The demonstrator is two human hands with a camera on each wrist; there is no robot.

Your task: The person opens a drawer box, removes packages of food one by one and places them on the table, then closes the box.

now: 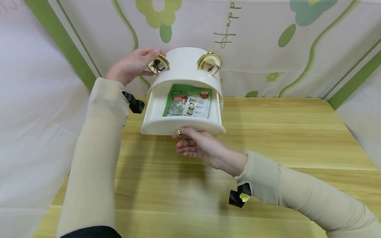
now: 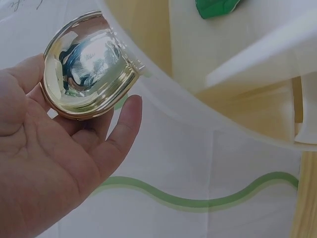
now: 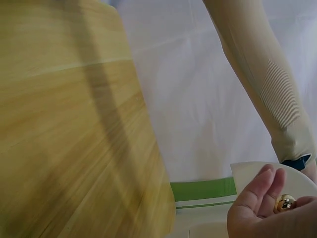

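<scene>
Fingers of the right hand [image 1: 197,147] pinch the gold knob [image 1: 179,133], holding the drawer [image 1: 181,124] out over the tabletop [image 1: 268,138]; a green packet [image 1: 187,100] lies inside. Farther back, the left hand [image 1: 131,64] cups a gold ear [image 1: 158,64], steadying the white box [image 1: 184,66].

The round cream plastic box [image 1: 186,71] looked smooth and glossy; its two ear-shaped gold metal fittings [image 2: 86,67] shone mirror-bright. The green-and-white foil sachet [image 1: 188,101] was shiny. The pale wooden bench [image 1: 268,138] looked smooth, the printed cloth backdrop [image 1: 268,39] matt.
</scene>
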